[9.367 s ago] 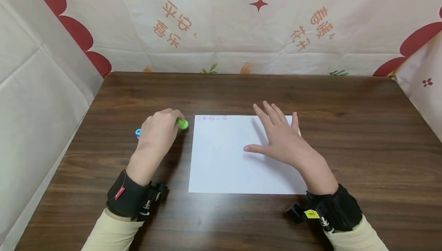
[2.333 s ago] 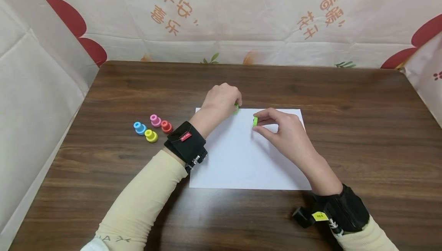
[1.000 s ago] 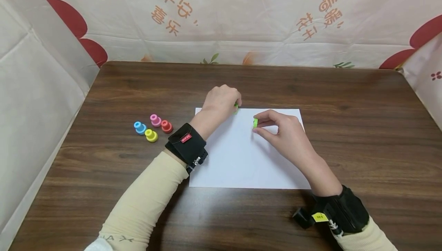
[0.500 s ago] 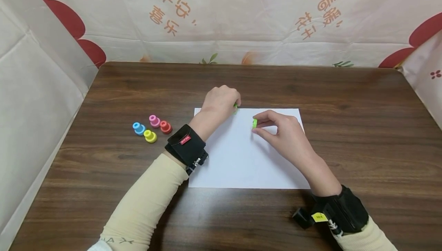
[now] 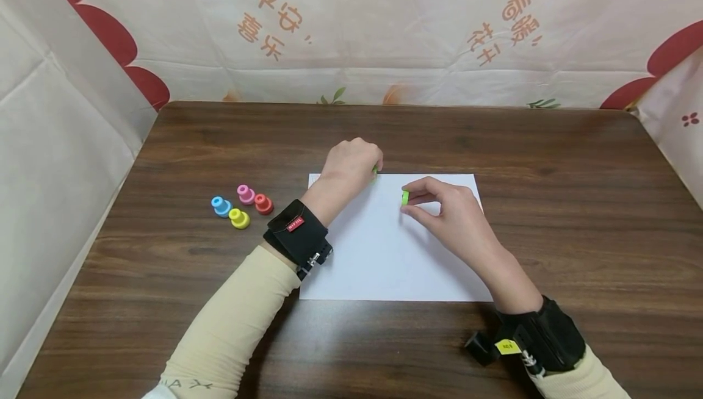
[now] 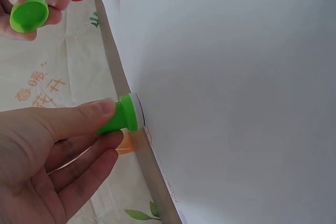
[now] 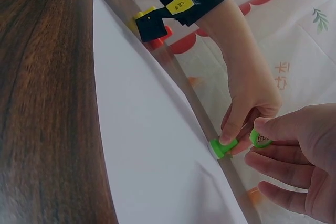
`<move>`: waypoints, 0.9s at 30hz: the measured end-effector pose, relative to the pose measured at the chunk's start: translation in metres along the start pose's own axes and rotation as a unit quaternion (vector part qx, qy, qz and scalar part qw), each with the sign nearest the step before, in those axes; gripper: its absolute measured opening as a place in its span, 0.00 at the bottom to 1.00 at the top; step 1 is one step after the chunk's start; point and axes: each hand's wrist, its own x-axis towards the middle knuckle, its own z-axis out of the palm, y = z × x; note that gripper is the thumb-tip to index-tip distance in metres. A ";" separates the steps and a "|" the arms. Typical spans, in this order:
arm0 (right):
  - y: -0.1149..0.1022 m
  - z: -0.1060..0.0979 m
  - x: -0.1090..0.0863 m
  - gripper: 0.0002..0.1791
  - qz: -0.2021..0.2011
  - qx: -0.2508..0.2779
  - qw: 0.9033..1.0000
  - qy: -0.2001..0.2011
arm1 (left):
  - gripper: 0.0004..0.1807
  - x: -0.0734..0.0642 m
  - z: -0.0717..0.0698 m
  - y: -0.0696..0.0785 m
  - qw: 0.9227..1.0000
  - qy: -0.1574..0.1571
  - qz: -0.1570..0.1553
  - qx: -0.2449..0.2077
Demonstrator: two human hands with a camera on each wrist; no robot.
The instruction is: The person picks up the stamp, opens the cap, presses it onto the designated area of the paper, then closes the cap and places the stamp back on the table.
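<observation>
Knuckles up, my left hand (image 5: 349, 162) pinches a green stamp (image 6: 128, 114) against the paper (image 5: 395, 265) near its far edge. My right hand (image 5: 458, 213) pinches a green cap (image 6: 29, 15).

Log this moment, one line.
left hand: holds green stamp at far edge of white paper | right hand: pinches green cap | on table: blue stamp, yellow stamp, pink stamp, red stamp

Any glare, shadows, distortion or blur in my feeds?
Head: pale glare on the wooden table just in front of the paper, soft shadow below the right hand. Left wrist: paper shaded grey, small red marks along its edge too blurred to read. Right wrist: dim, paper edges bowed, probably lens distortion; lettering on the green cap unclear.
</observation>
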 end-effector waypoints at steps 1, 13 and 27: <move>0.000 0.000 0.000 0.14 0.001 0.001 1.000 -0.001 | 0.12 0.000 0.000 0.000 1.000 0.000 -0.001 0.000; 0.002 0.000 0.000 0.15 0.002 0.003 1.000 0.006 | 0.14 -0.008 -0.003 0.002 1.000 0.004 0.011 0.020; 0.005 0.001 0.000 0.14 -0.009 0.006 1.000 0.018 | 0.11 -0.039 -0.019 -0.008 0.987 0.126 0.015 -0.096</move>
